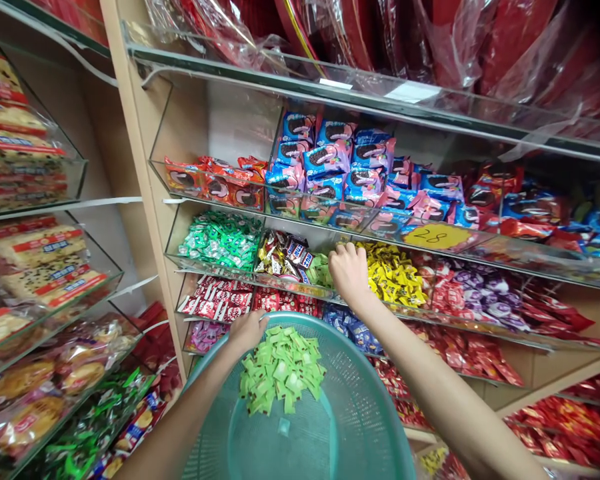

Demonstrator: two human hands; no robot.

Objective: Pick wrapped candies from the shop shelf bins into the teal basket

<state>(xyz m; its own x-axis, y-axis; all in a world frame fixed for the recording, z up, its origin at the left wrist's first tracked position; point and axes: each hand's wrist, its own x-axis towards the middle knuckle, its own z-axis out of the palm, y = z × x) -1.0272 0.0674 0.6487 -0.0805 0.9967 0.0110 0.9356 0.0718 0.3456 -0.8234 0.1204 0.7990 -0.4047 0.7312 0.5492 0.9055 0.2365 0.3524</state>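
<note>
My left hand [249, 331] is closed around the far rim of a round green plastic basket [370, 407]. A pile of small light-green wrapped candies [283, 370] lies on the basket's bottom, toward the far side. My right hand [349, 273] is at a glass shelf bin, its fingers curled inward; whatever they hold is hidden. Just left of it, similar light-green packets [320, 272] show in the bin. On its other side are yellow wrapped candies [397, 275]. Snickers and other chocolate bars [287, 257] sit farther left, beside green foil candies [221, 240].
Above, a glass shelf holds blue-and-pink cookie packs [325, 160] and a yellow price tag marked 28 [440, 236]. Glass shelf fronts stand close to both hands. Packaged pastries [35, 263] fill the left shelves. Red-and-white candies [219, 298] and blue packets [353, 328] lie lower down.
</note>
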